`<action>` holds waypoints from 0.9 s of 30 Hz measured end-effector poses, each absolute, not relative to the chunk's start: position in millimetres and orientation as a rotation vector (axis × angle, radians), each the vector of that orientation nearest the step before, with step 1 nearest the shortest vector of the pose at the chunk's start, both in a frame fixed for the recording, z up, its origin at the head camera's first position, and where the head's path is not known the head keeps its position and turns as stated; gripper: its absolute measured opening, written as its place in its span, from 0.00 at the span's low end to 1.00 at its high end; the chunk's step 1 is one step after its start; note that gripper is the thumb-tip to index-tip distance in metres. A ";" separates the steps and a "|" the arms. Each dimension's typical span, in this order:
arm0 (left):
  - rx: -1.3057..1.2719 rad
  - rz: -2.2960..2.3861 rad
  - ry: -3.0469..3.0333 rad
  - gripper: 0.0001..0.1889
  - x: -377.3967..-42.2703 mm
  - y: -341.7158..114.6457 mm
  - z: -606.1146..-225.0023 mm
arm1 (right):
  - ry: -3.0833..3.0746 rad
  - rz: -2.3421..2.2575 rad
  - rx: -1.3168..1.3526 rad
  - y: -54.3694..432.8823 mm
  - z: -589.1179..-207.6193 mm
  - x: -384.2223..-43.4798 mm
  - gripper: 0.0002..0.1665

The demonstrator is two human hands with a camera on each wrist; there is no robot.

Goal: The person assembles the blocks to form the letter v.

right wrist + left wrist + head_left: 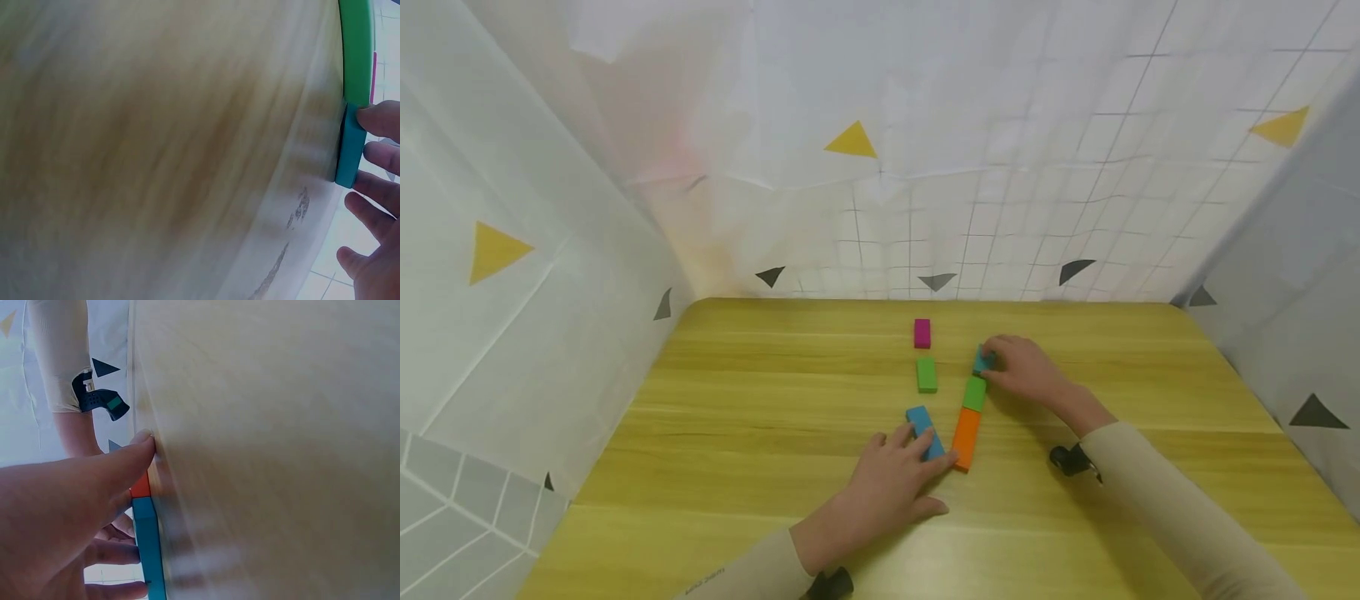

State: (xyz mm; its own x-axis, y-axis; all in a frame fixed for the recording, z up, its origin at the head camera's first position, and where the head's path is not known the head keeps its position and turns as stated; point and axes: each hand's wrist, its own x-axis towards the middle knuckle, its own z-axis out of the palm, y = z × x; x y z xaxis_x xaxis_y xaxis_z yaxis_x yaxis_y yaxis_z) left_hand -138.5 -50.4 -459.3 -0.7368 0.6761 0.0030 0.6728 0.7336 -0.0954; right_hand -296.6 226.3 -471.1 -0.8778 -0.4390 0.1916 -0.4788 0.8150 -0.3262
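My right hand (1026,369) pinches a small teal block (981,360) between thumb and fingers at the far end of a row. That block meets the end of a green block (357,53) in the right wrist view. Nearer me in the same row, an orange block (967,439) follows the green one. My left hand (887,479) lies with fingers spread over a blue block (922,423), its fingertips on that block. One fingertip of this hand reaches the orange block's near end. From the left wrist, the blue block (149,550) shows beneath the fingers.
A second green block (927,375) and a magenta block (922,333) lie in line beyond the blue one, to the left of the row. The wooden table (737,400) ends at a white patterned cloth (880,225) behind, with more cloth at both sides.
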 end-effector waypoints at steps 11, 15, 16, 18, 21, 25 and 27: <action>-1.123 0.150 -2.875 0.36 -137.6 -50.0 -459.0 | -2.901 0.587 0.729 223.8 -467.5 -293.6 0.14; -1.122 0.145 -2.874 0.36 -137.9 -50.3 -459.5 | -2.899 0.582 0.739 223.2 -467.3 -293.0 0.13; -1.122 0.143 -2.874 0.36 -138.0 -50.4 -459.6 | -2.899 0.586 0.737 223.3 -467.7 -293.0 0.13; -1.121 0.139 -2.872 0.36 -138.3 -50.4 -460.2 | -2.899 0.598 0.731 223.4 -469.1 -293.2 0.12; -1.122 0.136 -2.871 0.36 -138.4 -50.4 -460.4 | -2.897 0.608 0.730 224.0 -470.9 -292.7 0.11; -1.126 0.127 -2.873 0.36 -138.0 -50.9 -459.2 | -2.880 0.636 0.743 224.3 -471.6 -291.5 0.10; -1.124 0.129 -2.878 0.36 -137.7 -51.3 -458.6 | -2.861 0.651 0.760 223.7 -472.2 -291.3 0.09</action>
